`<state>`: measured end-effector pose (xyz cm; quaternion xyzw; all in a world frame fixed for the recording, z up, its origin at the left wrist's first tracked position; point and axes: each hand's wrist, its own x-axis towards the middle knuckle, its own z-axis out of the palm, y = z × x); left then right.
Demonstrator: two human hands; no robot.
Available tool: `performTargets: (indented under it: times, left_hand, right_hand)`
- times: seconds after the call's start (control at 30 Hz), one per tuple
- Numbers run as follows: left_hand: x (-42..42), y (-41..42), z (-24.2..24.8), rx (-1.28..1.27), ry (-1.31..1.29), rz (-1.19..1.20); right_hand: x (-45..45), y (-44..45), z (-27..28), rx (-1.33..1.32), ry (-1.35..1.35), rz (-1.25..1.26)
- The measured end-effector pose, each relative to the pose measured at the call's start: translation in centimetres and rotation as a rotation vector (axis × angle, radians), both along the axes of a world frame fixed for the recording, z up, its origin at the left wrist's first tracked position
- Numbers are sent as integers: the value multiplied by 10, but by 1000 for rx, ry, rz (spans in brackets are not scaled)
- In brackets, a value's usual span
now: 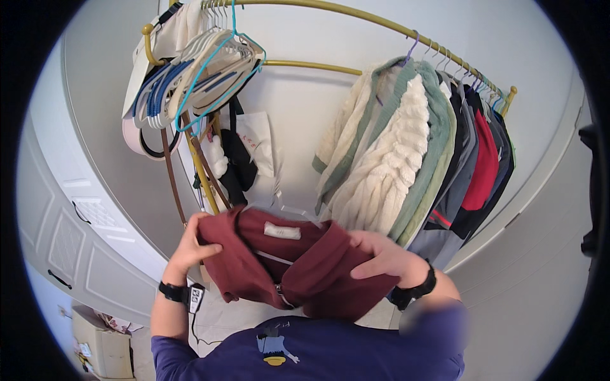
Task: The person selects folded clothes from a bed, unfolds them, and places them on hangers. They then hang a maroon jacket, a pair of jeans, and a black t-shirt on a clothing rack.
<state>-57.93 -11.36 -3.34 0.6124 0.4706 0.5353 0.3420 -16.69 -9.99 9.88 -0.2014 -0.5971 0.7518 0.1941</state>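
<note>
A dark red zip-neck garment (314, 281) with a collar is held up in front of my chest. My left hand (194, 243) grips its shoulder on the left side, thumb on the front. On the other shoulder, my right hand (381, 255) pinches the cloth with the thumb towards me. A pale label (282, 231) shows inside the neck, and a metal zip pull (279, 288) hangs at the collar's lower end. The lower part of the garment is folded out of sight.
A gold-coloured clothes rail (333, 10) spans the wall. Bunched hangers (190, 81), one turquoise, hang at its left; a cream and green fluffy robe (381, 157) and several jackets (481, 157) at its right. Bags (243, 147) hang below. White cabinet doors (95, 228) stand left.
</note>
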Motion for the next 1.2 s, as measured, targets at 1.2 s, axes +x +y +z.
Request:
performTargets:
  times: [1.2]
  left_hand:
    - [49, -345, -162, -356, -343, 913]
  right_hand:
    - [-100, 55, 22, 1745, 124, -380]
